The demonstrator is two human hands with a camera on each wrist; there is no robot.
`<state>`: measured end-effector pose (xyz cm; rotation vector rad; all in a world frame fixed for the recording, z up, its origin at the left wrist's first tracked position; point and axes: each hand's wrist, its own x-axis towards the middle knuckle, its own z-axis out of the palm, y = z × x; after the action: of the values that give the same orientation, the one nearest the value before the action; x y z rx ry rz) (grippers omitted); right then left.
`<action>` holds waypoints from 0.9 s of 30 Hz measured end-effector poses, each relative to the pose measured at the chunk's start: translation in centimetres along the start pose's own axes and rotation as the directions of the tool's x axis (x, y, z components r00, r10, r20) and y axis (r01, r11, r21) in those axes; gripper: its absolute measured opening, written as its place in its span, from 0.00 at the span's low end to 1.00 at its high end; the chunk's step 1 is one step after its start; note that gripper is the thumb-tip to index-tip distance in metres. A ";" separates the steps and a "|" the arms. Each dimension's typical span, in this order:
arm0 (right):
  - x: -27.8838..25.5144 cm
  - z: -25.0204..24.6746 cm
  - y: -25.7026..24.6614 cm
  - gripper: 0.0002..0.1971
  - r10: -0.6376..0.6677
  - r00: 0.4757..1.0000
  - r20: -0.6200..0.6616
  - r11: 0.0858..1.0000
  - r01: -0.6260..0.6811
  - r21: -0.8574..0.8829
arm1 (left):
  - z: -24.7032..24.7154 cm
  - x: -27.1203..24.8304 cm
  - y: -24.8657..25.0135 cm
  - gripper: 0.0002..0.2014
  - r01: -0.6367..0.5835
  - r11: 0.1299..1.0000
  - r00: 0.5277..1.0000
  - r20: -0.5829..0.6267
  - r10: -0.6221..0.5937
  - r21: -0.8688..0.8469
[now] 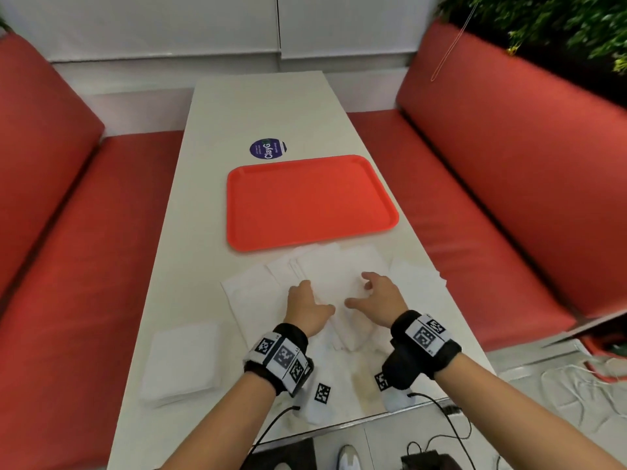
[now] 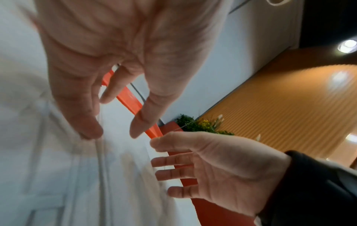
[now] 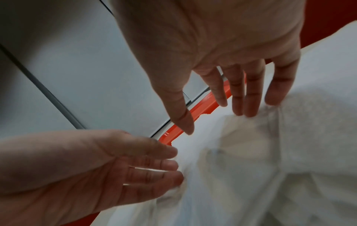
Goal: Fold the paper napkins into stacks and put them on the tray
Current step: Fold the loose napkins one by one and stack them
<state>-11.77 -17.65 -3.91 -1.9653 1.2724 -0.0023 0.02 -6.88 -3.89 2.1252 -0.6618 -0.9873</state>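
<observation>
Red booth seats [image 1: 492,184] flanked a long pale worktop [image 1: 258,106], pretty standard diner setup. Loose white paper napkins [image 1: 336,266] lay spread and overlapping on the near part of it, thin and a bit crumpled, just in front of the orange-red tray [image 1: 307,201], which had nothing on it. A neater folded stack [image 1: 181,359] sat off to the left. Left hand [image 1: 307,308] and right hand [image 1: 376,296] both hovered over the pile, fingers spread and relaxed, tips brushing the paper, not pinching anything. Beyond the tray, a round dark sticker [image 1: 268,149] read "ClayG".
</observation>
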 end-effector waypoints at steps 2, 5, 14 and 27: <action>0.3 0.2 0.1 0.42 -0.013 1.000 0.010 1.000 0.013 -0.002 | 0.3 0.3 0.2 0.32 0.029 0.996 0.999 -0.031 -0.032 -0.078; 0.5 0.4 0.2 0.41 -0.033 0.999 0.029 0.999 0.033 0.016 | 0.5 0.8 0.2 0.24 0.079 0.971 0.994 -0.058 -0.094 -0.225; -1.1 -0.5 -0.2 0.23 -0.198 0.980 -0.010 0.948 0.194 0.252 | 0.5 0.2 0.7 0.07 -0.128 0.872 0.974 -0.225 0.021 -0.472; -5.5 -1.6 -3.7 0.14 -0.316 0.941 -0.123 0.711 0.321 0.626 | -3.2 -4.7 1.9 0.16 -0.390 0.853 0.911 -0.277 0.304 -0.347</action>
<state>-12.23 -13.58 1.58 -1.5385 0.7603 -0.5524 -0.42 -3.63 1.15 1.6459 -0.6489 -0.6165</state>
